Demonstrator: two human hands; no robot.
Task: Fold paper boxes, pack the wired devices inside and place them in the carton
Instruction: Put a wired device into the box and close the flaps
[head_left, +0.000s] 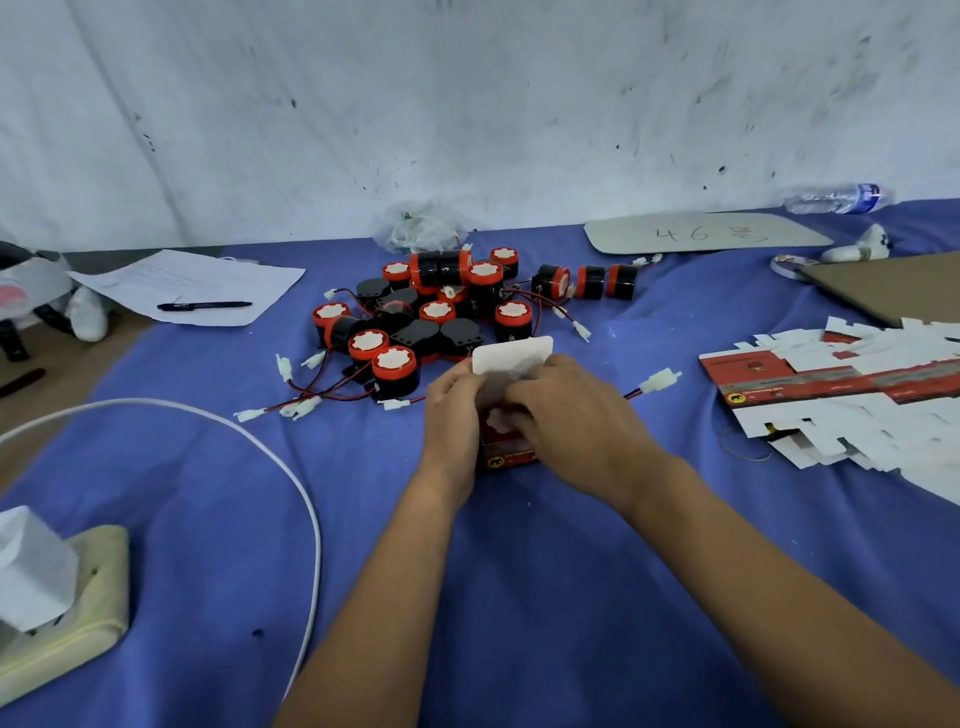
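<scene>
1. Between the two hands, mid-surface: a small red paper box (506, 441) standing upright, its white top flap (514, 353) raised and pointing away from the person. A white-faced device seems to sit inside the open mouth; partly hidden.
2. Left hand (452, 410): fingers curled against the box's left wall, thumb near the flap's base, gripping.
3. Right hand (566, 415): fingers (519, 392) bent over the open mouth, pressing on the contents or an inner tab; which of the two cannot be told.
4. Key relation: the flap stands just beyond both sets of fingertips, its hinge line running left to right. Closing would mean bringing it toward the person and down; the right hand lies nearer its free edge, in my judgement.
5. Further out, beyond the box: a heap of black-and-red wired devices (441, 312), leads and white plugs trailing over the blue surface (519, 597).
6. Right side: stack of flat unfolded box blanks (841, 395); brown cardboard sheet (893, 291) behind it, possibly the carton, not certain.
7. Left side: white cable (291, 467), paper sheets with a black pen (205, 306).
</scene>
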